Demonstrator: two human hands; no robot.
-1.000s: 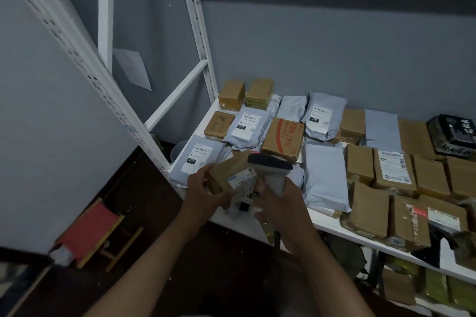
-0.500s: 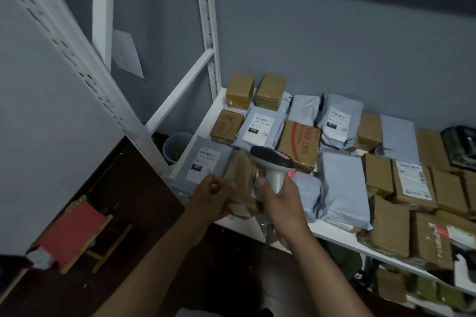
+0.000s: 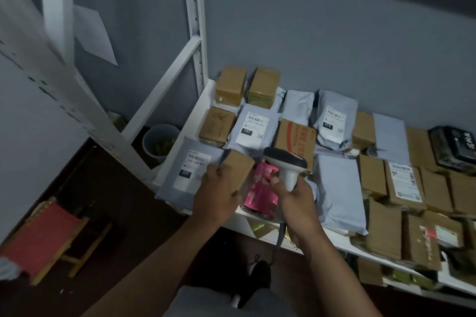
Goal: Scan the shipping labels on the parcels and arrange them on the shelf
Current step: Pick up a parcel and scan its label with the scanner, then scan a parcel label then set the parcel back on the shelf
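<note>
Six grey mailer bags are lying on the shelf; three of them are showing white labels, and two of those labels are reading 231 and one 010. At least a dozen brown cardboard boxes are sitting among them, though the far right is blurring and the exact count cannot be told. One pink packet and one black packet are lying there. Two hands are showing: the left hand is holding one small brown box and the right hand is gripping one scanner. One red stool and one bin are standing on the floor.
</note>
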